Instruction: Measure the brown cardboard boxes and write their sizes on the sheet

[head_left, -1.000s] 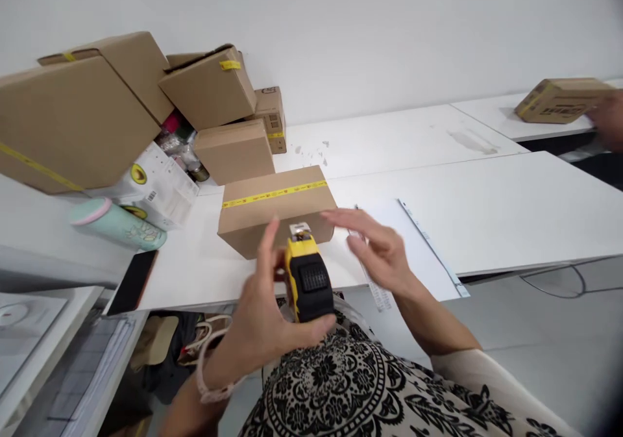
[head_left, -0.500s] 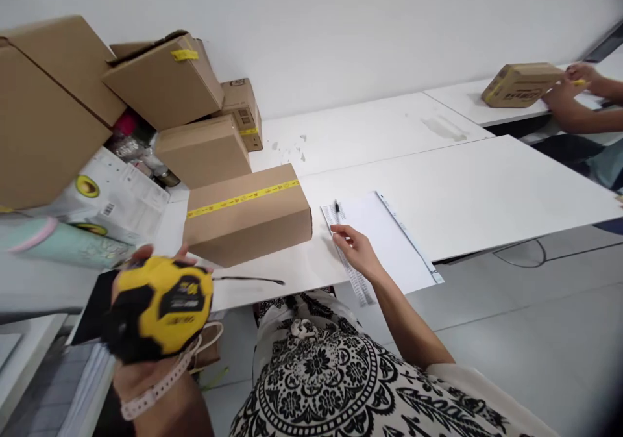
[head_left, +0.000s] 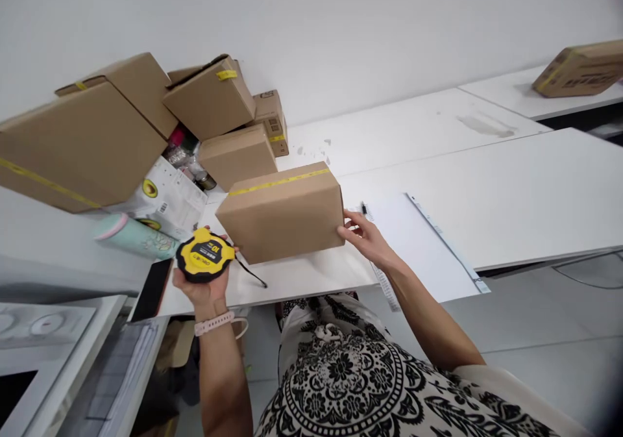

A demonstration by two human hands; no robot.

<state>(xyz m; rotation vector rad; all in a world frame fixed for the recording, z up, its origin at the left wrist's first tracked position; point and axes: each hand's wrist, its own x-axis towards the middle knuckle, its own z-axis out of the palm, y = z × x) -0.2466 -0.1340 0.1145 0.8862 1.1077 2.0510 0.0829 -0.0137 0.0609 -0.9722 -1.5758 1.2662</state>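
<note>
My left hand is closed around a yellow and black tape measure, its black strap hanging to the right. Its fingertips come close to the left end of a taped cardboard box; whether they touch it I cannot tell. At the box's right end, my right hand grips the edge, thumb on the front face and fingers behind. The box is tipped, showing more of its front face, with yellow tape along its top. Right of it lies a white sheet with a black pen near its upper left corner.
More cardboard boxes are stacked at the back left. A mint-green bottle, an avocado-print carton and a dark phone-like slab lie at the left. Another box stands on the far right table.
My right hand has moved from over the paper to the box's right end, and the box is now tipped. The tape measure has moved away from the camera, towards the box. The view has shifted left.
</note>
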